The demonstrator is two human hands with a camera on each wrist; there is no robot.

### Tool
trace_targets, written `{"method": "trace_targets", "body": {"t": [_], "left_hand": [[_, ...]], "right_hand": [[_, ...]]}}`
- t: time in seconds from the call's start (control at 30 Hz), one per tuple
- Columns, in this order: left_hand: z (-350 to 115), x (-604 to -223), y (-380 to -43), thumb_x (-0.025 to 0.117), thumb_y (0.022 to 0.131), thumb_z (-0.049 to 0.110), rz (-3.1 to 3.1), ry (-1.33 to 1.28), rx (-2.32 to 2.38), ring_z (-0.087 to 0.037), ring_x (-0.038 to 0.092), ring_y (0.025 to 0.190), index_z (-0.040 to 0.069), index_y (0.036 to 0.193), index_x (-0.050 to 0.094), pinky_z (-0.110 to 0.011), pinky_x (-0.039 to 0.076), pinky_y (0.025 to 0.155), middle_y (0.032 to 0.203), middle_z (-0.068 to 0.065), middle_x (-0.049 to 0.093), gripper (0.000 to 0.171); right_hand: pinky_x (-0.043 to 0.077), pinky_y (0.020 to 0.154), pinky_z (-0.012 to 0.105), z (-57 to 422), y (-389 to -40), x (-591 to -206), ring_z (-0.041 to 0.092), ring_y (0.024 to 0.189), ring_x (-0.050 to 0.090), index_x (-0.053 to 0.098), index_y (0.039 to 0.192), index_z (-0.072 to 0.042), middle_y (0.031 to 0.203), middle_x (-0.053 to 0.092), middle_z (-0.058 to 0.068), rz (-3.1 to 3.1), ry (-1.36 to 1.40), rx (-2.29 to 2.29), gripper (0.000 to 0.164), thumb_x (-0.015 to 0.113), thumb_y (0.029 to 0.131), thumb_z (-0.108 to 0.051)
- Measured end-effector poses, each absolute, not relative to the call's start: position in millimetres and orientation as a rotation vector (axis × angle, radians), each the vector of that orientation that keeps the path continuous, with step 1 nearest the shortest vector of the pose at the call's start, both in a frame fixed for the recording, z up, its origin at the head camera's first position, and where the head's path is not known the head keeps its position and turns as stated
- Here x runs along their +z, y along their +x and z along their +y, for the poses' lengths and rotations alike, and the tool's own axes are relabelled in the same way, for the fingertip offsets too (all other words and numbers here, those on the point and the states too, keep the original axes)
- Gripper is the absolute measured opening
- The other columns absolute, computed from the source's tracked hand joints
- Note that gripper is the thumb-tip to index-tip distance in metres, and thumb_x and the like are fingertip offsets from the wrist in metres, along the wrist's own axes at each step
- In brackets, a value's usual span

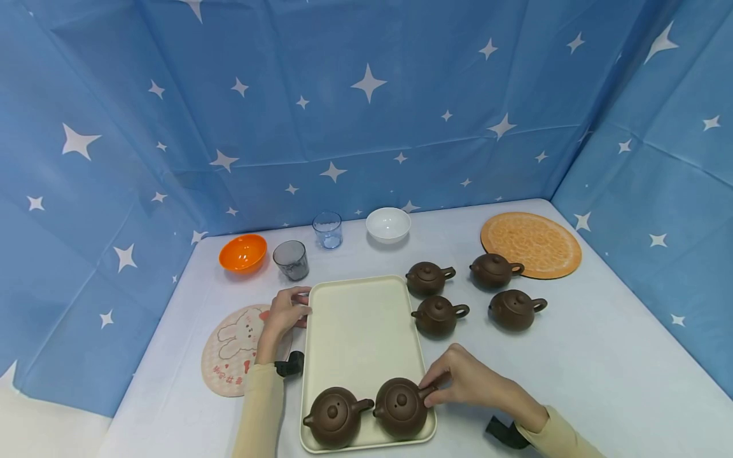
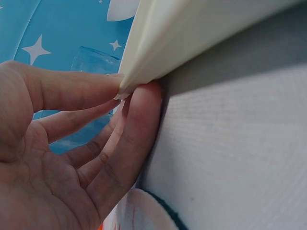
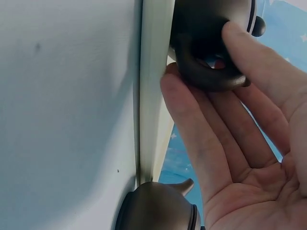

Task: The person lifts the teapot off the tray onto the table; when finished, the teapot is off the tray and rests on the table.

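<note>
My right hand [image 1: 468, 380] grips the brown teapot [image 1: 401, 416] handle, left hand [image 1: 284, 313] pinches the cream tray [image 1: 362, 337] rim; likely placing, next needs release.

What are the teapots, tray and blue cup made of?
Teapots: probably unglazed clay, dark brown with a soft, low sheen. Tray: likely plastic, smooth and cream with a thin moulded rim. Blue cup: glass or clear plastic; it's see-through and glossy.

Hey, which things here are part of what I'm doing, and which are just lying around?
In use, seemingly:
cream tray, pinched by your left hand
two teapots on it, one gripped by your right hand
probably the four teapots beside it

Lying around, seemingly:
orange bowl, white bowl
gray glass, blue glass
rabbit mat, orange mat
</note>
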State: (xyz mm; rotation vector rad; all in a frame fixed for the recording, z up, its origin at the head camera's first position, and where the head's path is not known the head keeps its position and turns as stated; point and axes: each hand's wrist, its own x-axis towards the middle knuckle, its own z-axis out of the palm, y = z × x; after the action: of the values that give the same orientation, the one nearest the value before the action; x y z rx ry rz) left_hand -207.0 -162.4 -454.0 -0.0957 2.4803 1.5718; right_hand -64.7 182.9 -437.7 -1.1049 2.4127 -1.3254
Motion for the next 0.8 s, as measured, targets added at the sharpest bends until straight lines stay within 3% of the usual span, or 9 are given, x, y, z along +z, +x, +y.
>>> {"method": "trace_targets", "body": {"t": [0.4, 0.8], "left_hand": [[-161.2, -455.8, -207.9, 0.061, 0.078, -0.009, 2.472, -0.116, 1.566, -0.013, 0.058, 0.053, 0.001, 0.128, 0.058, -0.03, 0.059, 0.051, 0.1, -0.018, 0.059, 0.05], [-163.8, -457.9, -208.1, 0.06, 0.078, -0.009, 2.468, -0.108, 1.593, -0.013, 0.059, 0.055, 0.0, 0.127, 0.058, -0.03, 0.059, 0.051, 0.101, -0.019, 0.058, 0.05]], "right_hand": [[0.058, 0.058, 0.018, 183.2, -59.3, -442.3, -0.004, 0.072, 0.065, 0.077, 0.088, -0.003, 0.082, 0.074, 0.0, 2.396, -1.11, -1.412, 0.017, 0.08, 0.071, -0.006], [0.058, 0.057, 0.02, 203.0, -64.3, -443.7, 0.009, 0.069, 0.07, 0.075, 0.085, 0.005, 0.078, 0.073, 0.012, 2.381, -1.247, -1.573, 0.017, 0.08, 0.069, 0.002]]}}
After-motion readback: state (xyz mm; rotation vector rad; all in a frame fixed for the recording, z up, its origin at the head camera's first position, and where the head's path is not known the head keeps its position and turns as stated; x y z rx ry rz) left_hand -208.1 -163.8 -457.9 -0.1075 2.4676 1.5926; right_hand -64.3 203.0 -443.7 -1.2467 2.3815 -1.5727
